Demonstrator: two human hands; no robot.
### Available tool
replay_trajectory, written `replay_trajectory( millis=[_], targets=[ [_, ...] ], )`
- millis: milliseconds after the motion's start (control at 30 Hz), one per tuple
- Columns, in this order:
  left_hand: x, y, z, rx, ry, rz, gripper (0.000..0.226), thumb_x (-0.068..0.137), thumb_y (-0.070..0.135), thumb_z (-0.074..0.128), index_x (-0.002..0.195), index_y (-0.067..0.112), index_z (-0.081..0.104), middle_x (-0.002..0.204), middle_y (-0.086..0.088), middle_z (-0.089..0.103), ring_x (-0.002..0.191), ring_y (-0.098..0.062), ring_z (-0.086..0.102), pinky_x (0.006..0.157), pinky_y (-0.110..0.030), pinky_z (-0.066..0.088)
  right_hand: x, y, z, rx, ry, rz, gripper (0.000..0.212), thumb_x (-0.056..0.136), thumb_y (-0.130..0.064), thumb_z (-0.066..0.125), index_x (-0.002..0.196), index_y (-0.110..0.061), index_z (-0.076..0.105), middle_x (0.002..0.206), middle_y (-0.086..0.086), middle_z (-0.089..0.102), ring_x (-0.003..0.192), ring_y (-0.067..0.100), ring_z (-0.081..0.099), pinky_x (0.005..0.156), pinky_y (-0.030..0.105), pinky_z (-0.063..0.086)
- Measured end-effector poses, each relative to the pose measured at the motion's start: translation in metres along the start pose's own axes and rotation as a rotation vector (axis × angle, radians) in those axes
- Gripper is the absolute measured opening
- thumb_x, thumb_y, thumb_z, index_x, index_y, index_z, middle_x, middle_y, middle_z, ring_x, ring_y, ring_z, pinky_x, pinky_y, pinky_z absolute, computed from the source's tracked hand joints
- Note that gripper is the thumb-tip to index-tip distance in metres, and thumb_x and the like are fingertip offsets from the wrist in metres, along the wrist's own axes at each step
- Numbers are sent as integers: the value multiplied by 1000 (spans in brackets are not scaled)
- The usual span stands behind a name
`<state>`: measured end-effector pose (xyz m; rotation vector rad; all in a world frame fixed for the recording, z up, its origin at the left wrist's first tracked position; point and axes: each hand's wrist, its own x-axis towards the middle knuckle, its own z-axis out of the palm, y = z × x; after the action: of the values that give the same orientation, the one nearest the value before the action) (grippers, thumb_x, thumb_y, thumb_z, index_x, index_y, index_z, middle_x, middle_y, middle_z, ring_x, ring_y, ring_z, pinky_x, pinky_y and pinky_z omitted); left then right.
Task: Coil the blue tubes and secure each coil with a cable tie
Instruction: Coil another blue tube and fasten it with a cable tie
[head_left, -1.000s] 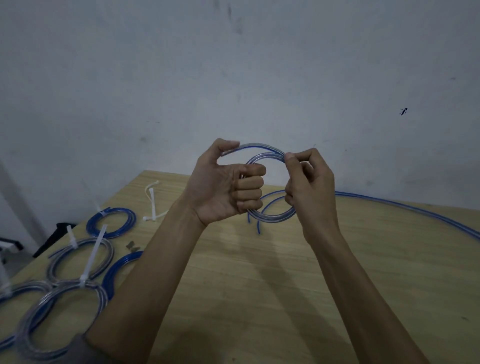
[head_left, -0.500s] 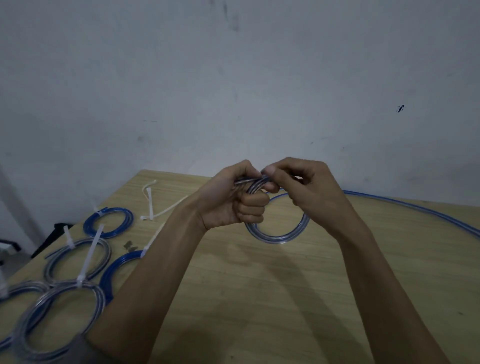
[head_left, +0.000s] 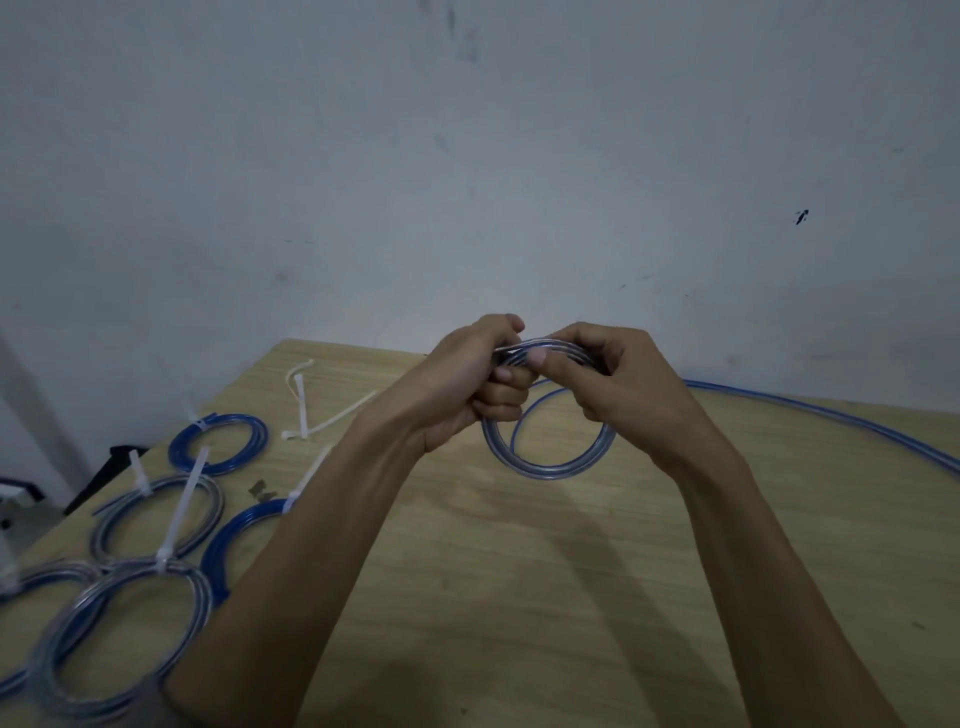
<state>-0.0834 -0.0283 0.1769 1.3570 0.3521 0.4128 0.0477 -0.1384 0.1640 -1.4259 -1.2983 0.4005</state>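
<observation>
Head view, left hand (head_left: 457, 387) and right hand (head_left: 618, 384) each with grip closed on blue tube coil (head_left: 545, 465) at frame centre, above table (head_left: 519, 597), tied coils (head_left: 156, 514) lower left.

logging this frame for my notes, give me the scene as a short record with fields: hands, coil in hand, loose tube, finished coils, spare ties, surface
left hand: left hand fisted around the top left of the coil
right hand: right hand pinching the top of the same coil
coil in hand: held coil lifted above the table, no tie visible on it
loose tube: uncoiled tube trails off to the right across the table
finished coils: tied coils grouped at the left, white ties on them
spare ties: loose cable ties lying near the far left edge
surface: wooden table
</observation>
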Motion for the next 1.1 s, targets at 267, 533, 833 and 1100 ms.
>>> replay_trajectory(
  millis=[267,533,833,1100],
  targets=[
    [0,-15,-6,342,216,300,11,106,10,27,107,14,38,57,3,42,44,-11,33,45,-20,31,8,9,11,33,24,26,23,96,-29,66,87,-9,69,56,-8,35,51,11,29,47,25,28],
    [-23,-50,-64,979,381,431,38,108,36,31,78,23,51,59,10,49,58,-20,59,64,-43,51,28,24,59,118,-55,85,24,97,-26,65,91,-4,71,54,-9,35,48,8,29,46,21,27],
    [-49,-44,-157,772,435,205,45,108,37,33,77,13,55,55,-2,57,51,-17,58,58,-36,51,84,27,154,148,-244,69,20,98,-23,65,97,-4,74,53,-11,43,50,9,32,47,23,28],
    [-73,-28,-196,602,518,152,55,108,43,27,78,7,56,55,-4,60,56,-19,65,67,-37,51,122,28,206,249,-383,-16,18,96,-23,67,100,-8,75,58,-6,43,54,14,30,50,24,27]
  ],
)
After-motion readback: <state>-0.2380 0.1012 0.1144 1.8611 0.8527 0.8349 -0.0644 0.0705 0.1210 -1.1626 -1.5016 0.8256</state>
